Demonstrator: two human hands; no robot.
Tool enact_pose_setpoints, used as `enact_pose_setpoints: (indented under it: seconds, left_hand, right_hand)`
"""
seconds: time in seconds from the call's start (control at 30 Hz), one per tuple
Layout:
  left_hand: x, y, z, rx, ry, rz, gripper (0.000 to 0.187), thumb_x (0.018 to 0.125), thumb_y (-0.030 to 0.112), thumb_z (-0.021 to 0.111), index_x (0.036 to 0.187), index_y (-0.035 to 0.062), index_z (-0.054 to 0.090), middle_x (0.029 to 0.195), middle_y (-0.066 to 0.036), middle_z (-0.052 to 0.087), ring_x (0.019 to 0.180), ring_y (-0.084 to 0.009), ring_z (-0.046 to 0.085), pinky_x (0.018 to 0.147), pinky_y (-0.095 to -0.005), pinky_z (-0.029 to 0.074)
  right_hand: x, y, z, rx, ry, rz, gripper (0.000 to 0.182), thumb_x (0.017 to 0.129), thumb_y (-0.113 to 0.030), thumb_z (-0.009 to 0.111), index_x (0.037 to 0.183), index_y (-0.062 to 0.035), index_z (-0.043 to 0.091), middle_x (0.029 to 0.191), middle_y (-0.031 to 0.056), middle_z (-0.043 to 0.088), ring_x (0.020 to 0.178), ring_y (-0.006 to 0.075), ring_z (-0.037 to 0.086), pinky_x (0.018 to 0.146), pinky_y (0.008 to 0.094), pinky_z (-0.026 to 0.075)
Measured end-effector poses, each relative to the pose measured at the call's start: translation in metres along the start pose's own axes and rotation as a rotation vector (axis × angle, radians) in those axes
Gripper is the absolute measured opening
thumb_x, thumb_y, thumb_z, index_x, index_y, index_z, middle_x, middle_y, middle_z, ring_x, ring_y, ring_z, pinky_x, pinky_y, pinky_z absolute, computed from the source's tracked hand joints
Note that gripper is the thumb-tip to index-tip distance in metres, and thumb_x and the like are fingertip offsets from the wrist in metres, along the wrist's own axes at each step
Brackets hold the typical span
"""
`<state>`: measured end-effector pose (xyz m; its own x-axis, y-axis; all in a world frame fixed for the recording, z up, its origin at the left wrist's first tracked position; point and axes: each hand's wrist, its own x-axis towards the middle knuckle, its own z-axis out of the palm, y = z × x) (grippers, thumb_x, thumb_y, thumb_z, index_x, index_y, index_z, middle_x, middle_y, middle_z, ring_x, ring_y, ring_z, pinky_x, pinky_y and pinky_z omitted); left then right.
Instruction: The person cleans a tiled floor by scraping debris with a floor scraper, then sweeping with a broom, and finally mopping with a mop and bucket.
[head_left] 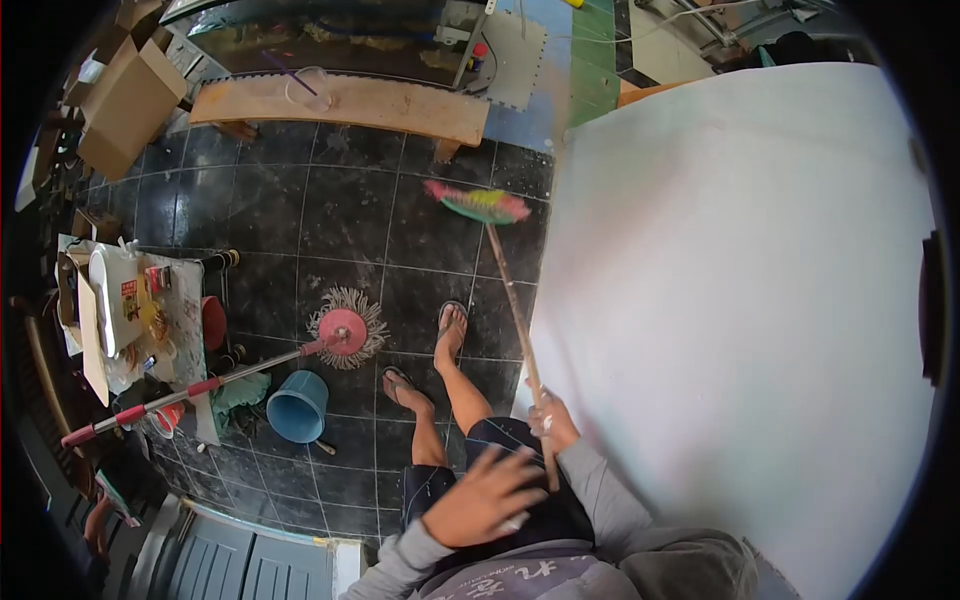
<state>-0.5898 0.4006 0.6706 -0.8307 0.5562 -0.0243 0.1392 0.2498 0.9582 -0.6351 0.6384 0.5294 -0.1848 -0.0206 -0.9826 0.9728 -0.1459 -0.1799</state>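
My right hand [556, 420] is wrapped round the wooden stick of a broom [513, 292], near its lower end in the view. The broom reaches away from me over the dark floor; its head [485, 204] has pink, yellow and green bristles and lies close to the wall's foot. In front of my lap, my left hand [488, 497] is held with its fingers spread and slightly blurred, beside the end of the stick but not around it.
A mop [345, 332] with a pink disc lies left of my feet, next to a blue bucket [297, 406]. A cluttered small table [190, 290] stands at left. Ahead are a wooden bench [400, 104] and a glass tank [340, 35]. A pale wall [740, 300] bounds the right.
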Motion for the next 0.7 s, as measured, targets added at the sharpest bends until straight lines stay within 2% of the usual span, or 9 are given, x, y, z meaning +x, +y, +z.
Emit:
enact_pose_setpoints:
  seconds: [0.07, 0.13, 0.17, 0.27, 0.37, 0.43, 0.57, 0.67, 0.7]
  left_hand:
    - [-0.041, -0.004, -0.018, -0.076, 0.174, -0.24, 0.041, 0.082, 0.022, 0.062, 0.12, 0.0069, 0.057, 0.124, -0.015, 0.054, 0.123, -0.034, 0.047, 0.105, -0.0483, 0.032]
    - [-0.083, -0.011, -0.006, -0.033, 0.291, -0.442, 0.042, 0.081, 0.019, 0.063, 0.12, 0.0085, 0.057, 0.117, -0.014, 0.058, 0.119, -0.0343, 0.05, 0.102, -0.0493, 0.035]
    - [-0.106, -0.013, 0.008, -0.05, 0.274, -0.525, 0.04, 0.081, 0.018, 0.062, 0.12, 0.0083, 0.057, 0.116, -0.015, 0.058, 0.116, -0.0342, 0.052, 0.1, -0.0475, 0.036]
    - [-0.17, -0.045, 0.071, -0.148, 0.225, -0.7, 0.039, 0.081, 0.015, 0.06, 0.118, 0.0068, 0.056, 0.111, -0.016, 0.061, 0.106, -0.0343, 0.057, 0.093, -0.0428, 0.042]
    - [-0.212, -0.069, 0.126, -0.284, 0.292, -0.821, 0.039, 0.077, 0.011, 0.06, 0.116, 0.0044, 0.057, 0.104, -0.018, 0.062, 0.098, -0.0354, 0.059, 0.087, -0.0408, 0.046]
    - [-0.218, -0.073, 0.146, -0.302, 0.405, -0.959, 0.038, 0.076, 0.011, 0.06, 0.114, 0.0034, 0.058, 0.101, -0.018, 0.063, 0.096, -0.0355, 0.061, 0.085, -0.0399, 0.048]
    - [-0.198, -0.077, 0.164, -0.364, 0.538, -1.202, 0.03, 0.081, 0.011, 0.059, 0.108, -0.0007, 0.059, 0.095, -0.016, 0.067, 0.089, -0.0269, 0.066, 0.08, -0.0355, 0.051]
    - [-0.138, -0.071, 0.139, -0.372, 0.477, -1.192, 0.032, 0.08, 0.016, 0.061, 0.108, 0.0, 0.059, 0.09, -0.015, 0.068, 0.085, -0.0293, 0.067, 0.078, -0.0369, 0.051]
    - [-0.119, -0.075, 0.133, -0.268, 0.376, -1.278, 0.036, 0.079, 0.02, 0.063, 0.11, 0.0012, 0.059, 0.091, -0.016, 0.069, 0.085, -0.0314, 0.067, 0.076, -0.0374, 0.051]
  right_hand:
    - [0.045, 0.013, -0.05, -0.066, 0.119, -0.092, 0.045, 0.091, -0.009, 0.045, 0.134, -0.0205, 0.045, 0.059, 0.0015, 0.044, 0.041, 0.0091, 0.04, 0.032, 0.0217, 0.028]
    - [0.066, 0.004, -0.092, -0.095, -0.039, -0.112, 0.039, 0.095, -0.017, 0.043, 0.134, -0.0209, 0.046, 0.055, 0.001, 0.042, 0.039, 0.01, 0.039, 0.031, 0.0227, 0.027]
    - [0.07, -0.004, -0.102, -0.108, -0.122, -0.122, 0.037, 0.097, -0.021, 0.042, 0.134, -0.0211, 0.046, 0.053, 0.0007, 0.041, 0.038, 0.0105, 0.038, 0.03, 0.0232, 0.026]
    - [0.081, -0.056, -0.089, -0.392, 0.096, -0.07, 0.036, 0.101, -0.036, 0.037, 0.132, -0.0203, 0.047, 0.047, -0.0013, 0.035, 0.034, 0.0103, 0.033, 0.03, 0.0243, 0.025]
    - [0.147, -0.088, -0.099, -0.376, -0.02, -0.197, 0.037, 0.101, -0.043, 0.037, 0.123, -0.0178, 0.053, 0.046, -0.0021, 0.033, 0.033, 0.0103, 0.029, 0.029, 0.0263, 0.023]
    - [0.152, -0.138, -0.054, -0.226, 0.079, -0.108, 0.035, 0.101, -0.042, 0.039, 0.119, -0.0171, 0.054, 0.045, -0.0015, 0.034, 0.033, 0.0101, 0.03, 0.03, 0.0265, 0.021]
    - [0.242, -0.228, -0.035, -0.12, -0.13, -0.283, 0.035, 0.1, -0.043, 0.041, 0.12, -0.0171, 0.054, 0.046, -0.0015, 0.034, 0.034, 0.0108, 0.032, 0.031, 0.0266, 0.023]
    - [0.222, -0.34, 0.015, -0.082, -0.095, -0.183, 0.035, 0.1, -0.043, 0.042, 0.121, -0.0181, 0.054, 0.046, -0.0005, 0.038, 0.035, 0.0114, 0.036, 0.033, 0.0258, 0.027]
    - [0.268, -0.366, 0.0, -0.089, -0.19, -0.214, 0.036, 0.1, -0.043, 0.042, 0.121, -0.0173, 0.055, 0.047, 0.0002, 0.04, 0.036, 0.0115, 0.038, 0.034, 0.025, 0.029]
